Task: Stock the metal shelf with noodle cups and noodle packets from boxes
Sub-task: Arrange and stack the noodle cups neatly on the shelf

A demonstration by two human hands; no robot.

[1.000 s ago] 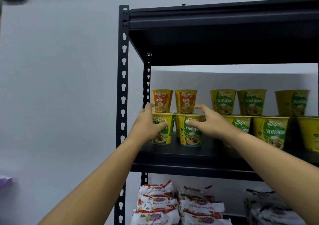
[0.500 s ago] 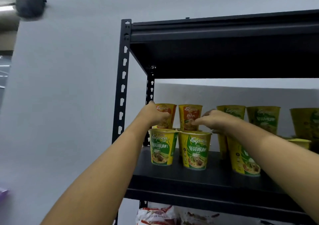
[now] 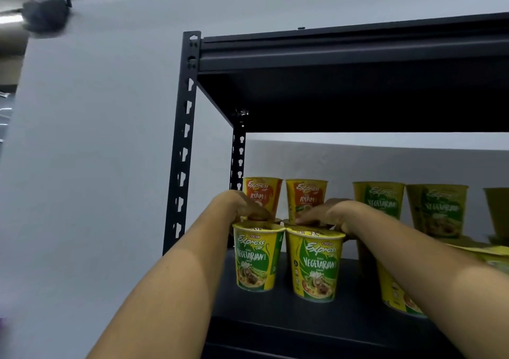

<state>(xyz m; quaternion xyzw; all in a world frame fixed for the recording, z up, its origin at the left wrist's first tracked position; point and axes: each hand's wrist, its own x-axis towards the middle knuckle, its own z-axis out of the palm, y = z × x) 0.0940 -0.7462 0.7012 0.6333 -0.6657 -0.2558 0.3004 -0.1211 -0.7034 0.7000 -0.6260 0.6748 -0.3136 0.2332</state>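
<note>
Head view: shelf holds noodle cups; left hand, right hand seemingly atop.

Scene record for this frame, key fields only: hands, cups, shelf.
left hand: at lid level of left front Vegetarian cup; grip unclear
right hand: fingers laid flat at the lid of right front Vegetarian cup
upper rear tier: two Ayam cups, Vegetarian cups to their right
front pair: upright
support: black metal shelf
</note>
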